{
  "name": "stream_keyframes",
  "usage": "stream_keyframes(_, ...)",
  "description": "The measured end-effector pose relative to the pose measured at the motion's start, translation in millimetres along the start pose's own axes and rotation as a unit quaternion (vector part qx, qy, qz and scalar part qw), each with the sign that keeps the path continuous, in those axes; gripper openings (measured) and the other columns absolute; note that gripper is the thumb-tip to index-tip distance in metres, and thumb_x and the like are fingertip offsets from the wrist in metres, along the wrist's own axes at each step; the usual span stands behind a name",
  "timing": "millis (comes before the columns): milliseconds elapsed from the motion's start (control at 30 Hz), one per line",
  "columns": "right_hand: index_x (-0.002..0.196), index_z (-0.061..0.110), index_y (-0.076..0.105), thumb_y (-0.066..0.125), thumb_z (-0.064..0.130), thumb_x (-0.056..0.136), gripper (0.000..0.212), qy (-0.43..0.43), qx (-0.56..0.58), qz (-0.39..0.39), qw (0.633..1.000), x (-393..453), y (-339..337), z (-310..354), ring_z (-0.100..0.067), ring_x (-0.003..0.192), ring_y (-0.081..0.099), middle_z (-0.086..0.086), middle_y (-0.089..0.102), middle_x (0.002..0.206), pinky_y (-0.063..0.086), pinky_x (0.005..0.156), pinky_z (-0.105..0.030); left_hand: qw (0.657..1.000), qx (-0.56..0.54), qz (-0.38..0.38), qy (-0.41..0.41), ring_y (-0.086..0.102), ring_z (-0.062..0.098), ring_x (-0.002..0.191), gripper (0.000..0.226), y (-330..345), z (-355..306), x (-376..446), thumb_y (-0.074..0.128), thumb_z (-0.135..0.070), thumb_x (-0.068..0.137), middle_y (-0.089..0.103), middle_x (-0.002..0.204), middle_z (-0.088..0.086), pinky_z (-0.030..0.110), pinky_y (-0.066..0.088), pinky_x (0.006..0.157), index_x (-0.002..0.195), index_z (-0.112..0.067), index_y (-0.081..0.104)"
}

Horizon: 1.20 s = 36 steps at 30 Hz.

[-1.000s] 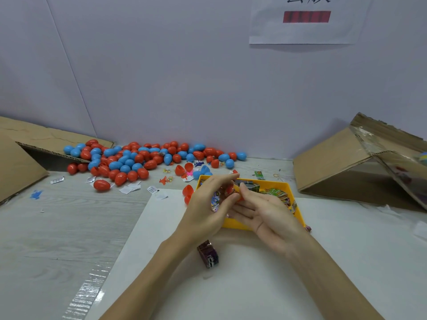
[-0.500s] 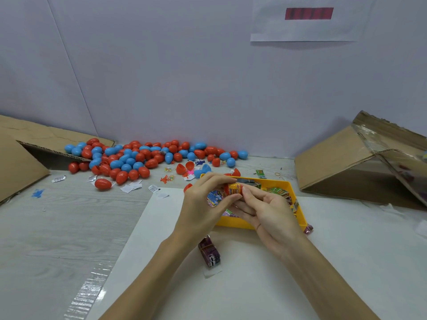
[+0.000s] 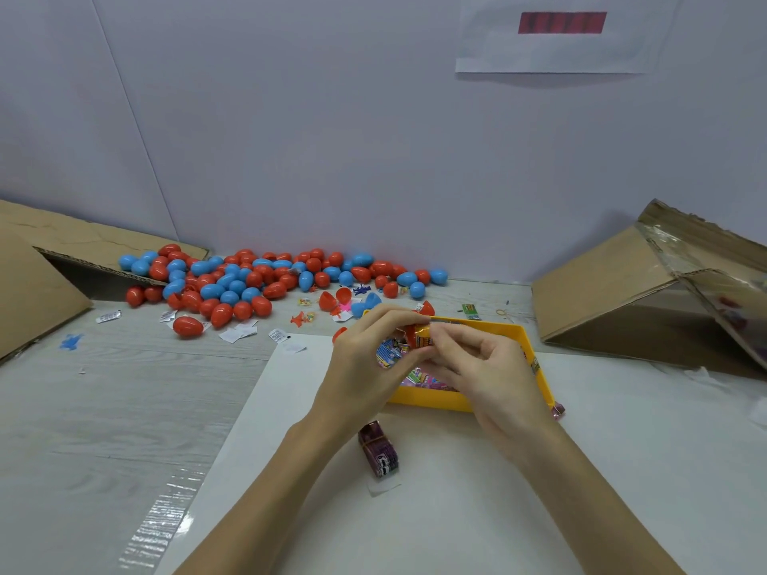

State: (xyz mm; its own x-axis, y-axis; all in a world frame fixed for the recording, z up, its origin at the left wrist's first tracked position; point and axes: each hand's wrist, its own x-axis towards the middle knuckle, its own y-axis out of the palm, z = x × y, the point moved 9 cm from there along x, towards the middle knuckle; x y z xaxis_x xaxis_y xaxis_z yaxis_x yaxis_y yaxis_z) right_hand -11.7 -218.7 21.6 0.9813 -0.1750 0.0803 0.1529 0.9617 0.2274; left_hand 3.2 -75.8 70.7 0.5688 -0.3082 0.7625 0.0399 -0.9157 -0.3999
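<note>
White sheet: left hand, right hand, one orange packet.

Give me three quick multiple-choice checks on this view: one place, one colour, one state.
1. The left hand and right hand: A lie flat; B both pinch an orange packet above the yellow tray; C hang idle.
2. The purple packet bundle lies: A in the tray; B on the white sheet; C inside a cardboard box.
3. The piled eggs are: A red and blue; B green and yellow; C all white.
B, both hands' fingertips meet on the packet; B, it lies before the tray; A, only those colours show.
</note>
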Motion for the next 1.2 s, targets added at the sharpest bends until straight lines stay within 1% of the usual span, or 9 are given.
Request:
stream_keyframes(100, 0.102, 0.015, 0.077, 0.073, 0.035, 0.091, 0.023, -0.025, -0.078, -0.041, 0.996, 2, -10, 1, -0.018, 0.087, 0.078, -0.003, 0.080, 0.091, 0.062, 0.074, -0.025, 0.999, -0.034, 0.025, -0.033, 0.068, 0.015, 0.099, 0.041, 3, 7, -1, 0.084, -0.018, 0.083, 0.069, 0.111, 0.000, 0.029, 0.057, 0.089, 0.120, -0.008, 0.071)
stream_keyframes(233, 0.094, 0.015, 0.077, 0.056, 0.050, 0.097, 0.041, -0.008, -0.124, -0.048, 0.991, 5, -11, 1, -0.019, 0.079, 0.078, -0.004, 0.079, 0.084, 0.063, 0.066, -0.028, 0.987, -0.103, 0.021, -0.124, 0.072, 0.019, 0.097, 0.029, 6, 23, -4, 0.077, -0.019, 0.089, 0.075, 0.105, -0.002, 0.036, 0.059, 0.088, 0.117, -0.012, 0.075)
stream_keyframes(333, 0.112, 0.017, 0.073, 0.062, 0.035, 0.099, 0.025, -0.044, -0.135, -0.018, 0.990, 3, -6, 10, -0.015, 0.088, 0.077, -0.001, 0.079, 0.098, 0.063, 0.073, -0.028, 0.981, -0.111, 0.023, -0.159, 0.072, 0.017, 0.098, 0.025, 6, 31, -6, 0.071, -0.020, 0.094, 0.076, 0.105, -0.004, 0.036, 0.059, 0.088, 0.117, -0.013, 0.076)
stream_keyframes(433, 0.112, 0.016, 0.074, 0.069, 0.020, 0.096, 0.017, -0.065, -0.152, -0.017, 0.986, 0, -6, 12, -0.011, 0.089, 0.077, 0.004, 0.080, 0.096, 0.060, 0.073, -0.021, 0.981, -0.106, 0.024, -0.162, 0.072, 0.015, 0.099, 0.027, 7, 31, -7, 0.070, -0.024, 0.094, 0.076, 0.104, -0.005, 0.033, 0.059, 0.088, 0.119, -0.016, 0.074)
stream_keyframes(733, 0.117, 0.015, 0.074, 0.070, 0.016, 0.095, 0.022, -0.082, -0.199, 0.020, 0.976, 1, -2, 15, -0.011, 0.092, 0.076, 0.004, 0.079, 0.100, 0.061, 0.078, -0.023, 0.991, -0.047, 0.034, -0.119, 0.069, 0.007, 0.100, 0.031, 5, 27, -7, 0.072, -0.016, 0.094, 0.074, 0.109, -0.010, 0.024, 0.057, 0.088, 0.124, -0.018, 0.071)
stream_keyframes(900, 0.114, 0.007, 0.074, 0.066, 0.014, 0.098, 0.019, -0.062, -0.203, -0.026, 0.977, 7, -17, 9, -0.015, 0.080, 0.076, -0.003, 0.079, 0.089, 0.060, 0.068, -0.023, 0.982, -0.057, 0.058, -0.172, 0.067, 0.001, 0.101, 0.048, 11, 30, -11, 0.054, -0.042, 0.098, 0.070, 0.109, -0.016, 0.017, 0.054, 0.086, 0.143, -0.027, 0.055)
stream_keyframes(1000, 0.114, -0.001, 0.071, 0.063, 0.015, 0.100, 0.022, 0.021, 0.070, -0.066, 0.995, 22, -42, 13, -0.014, 0.079, 0.073, -0.008, 0.078, 0.089, 0.059, 0.067, -0.020, 0.984, -0.041, 0.017, -0.174, 0.066, 0.006, 0.100, 0.042, 1, 31, -10, 0.050, -0.044, 0.100, 0.067, 0.110, -0.015, 0.020, 0.053, 0.083, 0.138, -0.028, 0.057)
stream_keyframes(1100, 0.120, -0.003, 0.066, 0.060, 0.017, 0.101, 0.028, 0.020, 0.398, -0.109, 0.911, 44, -86, 52, -0.016, 0.081, 0.069, -0.013, 0.073, 0.097, 0.058, 0.064, -0.021, 0.987, -0.023, -0.016, -0.157, 0.065, 0.012, 0.095, 0.030, -8, 31, -6, 0.049, -0.038, 0.103, 0.068, 0.101, -0.009, 0.026, 0.052, 0.079, 0.117, -0.022, 0.069)
stream_keyframes(1200, 0.122, 0.001, 0.065, 0.056, 0.024, 0.104, 0.031, -0.062, 0.503, -0.171, 0.845, 59, -141, 93, -0.017, 0.081, 0.068, -0.013, 0.069, 0.097, 0.056, 0.069, -0.021, 0.989, -0.012, -0.003, -0.145, 0.063, 0.011, 0.097, 0.030, -5, 30, -5, 0.049, -0.032, 0.103, 0.066, 0.099, -0.007, 0.019, 0.049, 0.078, 0.101, -0.019, 0.075)
